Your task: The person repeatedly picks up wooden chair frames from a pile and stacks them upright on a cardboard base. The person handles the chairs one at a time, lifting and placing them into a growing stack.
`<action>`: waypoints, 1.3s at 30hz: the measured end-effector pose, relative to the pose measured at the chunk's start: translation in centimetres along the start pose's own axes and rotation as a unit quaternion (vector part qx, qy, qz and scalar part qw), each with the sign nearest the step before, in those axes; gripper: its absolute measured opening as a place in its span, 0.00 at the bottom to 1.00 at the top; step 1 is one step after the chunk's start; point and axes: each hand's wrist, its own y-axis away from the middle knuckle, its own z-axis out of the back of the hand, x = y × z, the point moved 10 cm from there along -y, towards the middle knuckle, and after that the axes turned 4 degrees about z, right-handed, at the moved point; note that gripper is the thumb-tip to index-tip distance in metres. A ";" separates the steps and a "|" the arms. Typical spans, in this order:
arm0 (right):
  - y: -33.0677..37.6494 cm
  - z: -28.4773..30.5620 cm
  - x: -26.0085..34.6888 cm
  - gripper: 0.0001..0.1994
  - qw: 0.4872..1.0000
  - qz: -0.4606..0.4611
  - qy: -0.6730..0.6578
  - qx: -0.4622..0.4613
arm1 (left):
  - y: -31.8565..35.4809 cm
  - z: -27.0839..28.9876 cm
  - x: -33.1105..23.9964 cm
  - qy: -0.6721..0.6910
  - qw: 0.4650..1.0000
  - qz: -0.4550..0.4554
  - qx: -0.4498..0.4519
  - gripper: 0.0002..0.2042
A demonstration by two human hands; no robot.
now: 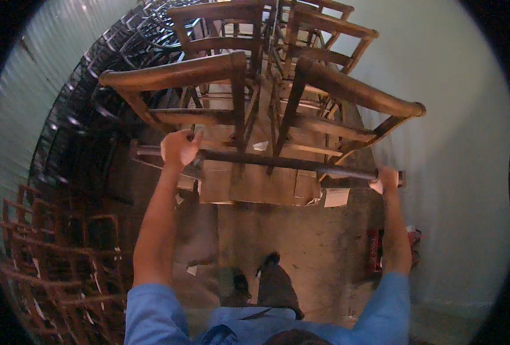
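Note:
A dark handlebar runs from left to right in front of me. My left hand is closed round it near its left end, with the thumb side up. My right hand grips the bar close to its right end. Just beyond the bar, brown wooden chair frames stand in two rows, the nearest being a left chair frame and a right chair frame. Under them lies cardboard, its near edge below the bar. Whatever carries the cardboard is mostly hidden.
Stacked black metal frames line the left side along a corrugated wall. Reddish-brown frames crowd the near left. A pale wall runs close on the right, with a red package at its foot. Paper scraps lie on the floor.

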 end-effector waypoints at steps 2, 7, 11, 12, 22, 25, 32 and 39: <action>-0.8 0.6 -1.6 0.24 0.999 -0.029 -0.019 -0.005 | -2.1 -0.2 -2.5 0.000 1.000 -0.020 -0.007 0.25; 0.3 3.6 -1.0 0.19 0.997 -0.037 -0.027 -0.061 | -3.1 1.8 -3.6 -0.031 0.997 -0.061 -0.036 0.25; 2.6 4.4 0.8 0.24 0.999 -0.043 0.013 0.010 | -3.1 1.8 -1.4 -0.022 0.999 -0.049 0.005 0.30; 3.0 4.7 1.2 0.26 0.999 -0.038 0.011 0.024 | -3.2 2.3 -1.5 -0.025 0.998 -0.059 -0.014 0.28; 2.5 9.0 -1.7 0.23 0.995 -0.085 -0.041 0.011 | -4.5 2.7 -6.1 0.006 0.998 -0.043 -0.050 0.26; 2.8 9.3 -1.9 0.20 0.995 -0.077 -0.057 -0.017 | -4.3 3.2 -7.3 0.032 0.994 -0.073 -0.075 0.25; 1.2 6.8 -4.3 0.19 0.994 -0.086 -0.050 -0.041 | -6.2 1.2 -9.9 0.064 0.990 -0.103 -0.076 0.24; -0.3 4.0 -6.7 0.20 0.994 -0.101 -0.029 -0.038 | -8.0 -0.6 -13.4 0.064 0.987 -0.122 -0.086 0.24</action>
